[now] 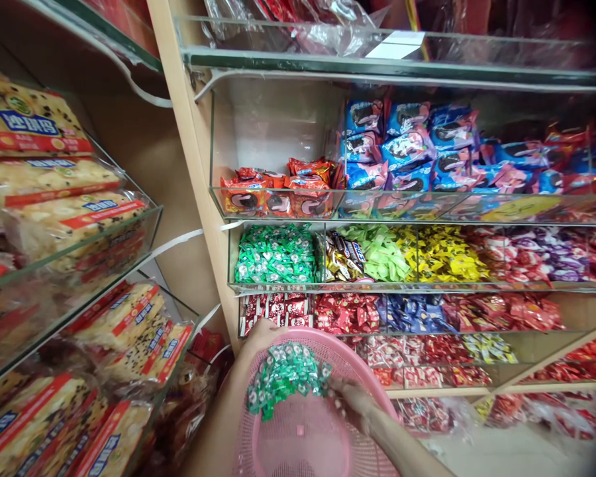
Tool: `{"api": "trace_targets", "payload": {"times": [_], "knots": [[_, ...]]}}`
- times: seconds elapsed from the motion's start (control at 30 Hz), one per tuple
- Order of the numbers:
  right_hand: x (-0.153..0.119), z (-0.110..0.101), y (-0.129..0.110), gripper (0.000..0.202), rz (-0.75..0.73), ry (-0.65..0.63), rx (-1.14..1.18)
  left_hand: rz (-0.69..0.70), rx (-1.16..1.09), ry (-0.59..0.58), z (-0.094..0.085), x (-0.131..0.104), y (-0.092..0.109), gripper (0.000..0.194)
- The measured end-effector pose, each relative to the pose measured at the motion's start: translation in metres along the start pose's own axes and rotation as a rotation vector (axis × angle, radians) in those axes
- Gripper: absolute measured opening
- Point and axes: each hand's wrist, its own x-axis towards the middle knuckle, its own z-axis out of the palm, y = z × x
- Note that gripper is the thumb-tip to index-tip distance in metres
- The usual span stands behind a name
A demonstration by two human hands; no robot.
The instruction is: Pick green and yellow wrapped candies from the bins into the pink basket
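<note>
A round pink mesh basket (302, 457) is tilted below the shelves, with a heap of green-wrapped candies (285, 374) along its far left side. My left hand (264, 332) grips the basket's far left rim. Inside the basket's right side, my right hand (345, 401) is beside the heap, blurred by motion; its fingers are too smeared to tell whether they hold any candy. Matching green candies (277, 254) fill the left compartment of the shelf above the basket.
Glass-fronted shelves (402, 288) carry brown, light green, yellow, red and purple packets. Blue snack packs (410, 146) and orange-red packs (278, 195) sit higher. Large bread packages (34, 126) fill glass shelves at the left, beside a wooden upright (193, 152).
</note>
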Motion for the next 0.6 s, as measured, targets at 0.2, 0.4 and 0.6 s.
{"api": "trace_targets", "payload": {"times": [0.2, 0.4, 0.6], "knots": [[-0.0008, -0.0020, 0.0008, 0.017, 0.003, -0.011, 0.046, 0.008, 0.017, -0.006, 0.0002, 0.0009, -0.0022, 0.054], [-0.0013, -0.0029, 0.0039, 0.023, -0.064, -0.011, 0.084, 0.027, 0.056, -0.009, 0.0004, 0.0016, -0.0024, 0.052], [-0.0074, -0.0017, -0.0011, 0.018, -0.106, -0.116, 0.167, 0.019, 0.034, 0.009, 0.0037, 0.0039, -0.0084, 0.050]]}}
